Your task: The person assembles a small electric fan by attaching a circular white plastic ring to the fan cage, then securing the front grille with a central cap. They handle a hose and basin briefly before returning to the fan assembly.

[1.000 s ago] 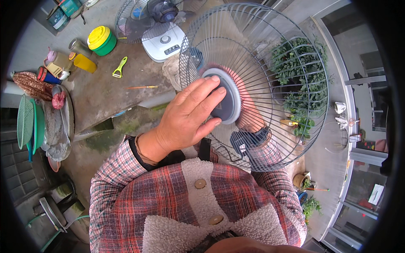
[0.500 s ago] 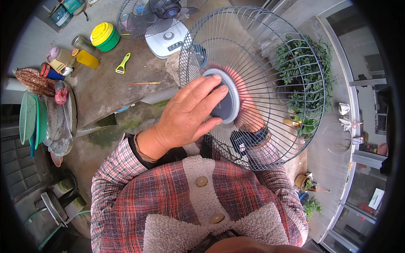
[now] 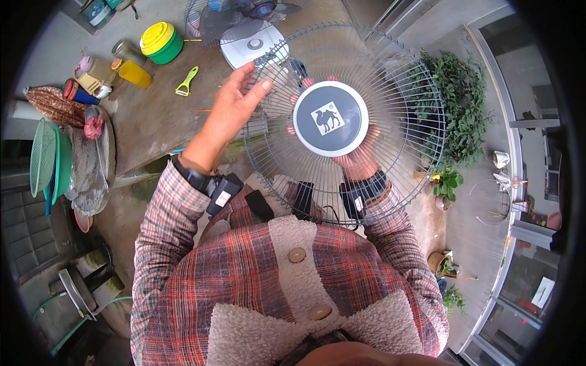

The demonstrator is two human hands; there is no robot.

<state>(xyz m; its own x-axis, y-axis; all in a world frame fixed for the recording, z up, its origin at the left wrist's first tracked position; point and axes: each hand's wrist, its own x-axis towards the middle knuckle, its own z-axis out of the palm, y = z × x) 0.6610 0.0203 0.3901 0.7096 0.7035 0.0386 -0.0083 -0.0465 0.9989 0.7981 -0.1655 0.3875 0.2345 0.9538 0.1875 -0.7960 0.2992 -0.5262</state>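
A round wire fan guard (image 3: 397, 131) with a grey, white-rimmed centre badge (image 3: 331, 119) is held up in front of my chest, its badge turned toward me. My right hand (image 3: 360, 157) is behind the wires, supporting the guard from underneath around the badge; its fingertips show past the badge's left and upper edges. My left hand (image 3: 231, 108) is raised by the guard's left rim, fingers apart and nothing in them. Whether it touches the rim I cannot tell. Beyond the guard stands the rest of the fan, with a white base (image 3: 253, 46) and dark blades (image 3: 244, 18).
On the concrete ledge lie a green peeler (image 3: 187, 81), a yellow bottle (image 3: 133, 73) and a green tub with yellow lid (image 3: 162, 43). Green baskets (image 3: 61, 165) stand at the left. Leafy plants (image 3: 455, 110) grow at the right, beside a glazed door frame (image 3: 519, 226).
My left hand has come off the centre badge and moved up and left to the rim. The guard has turned, so its badge faces me.
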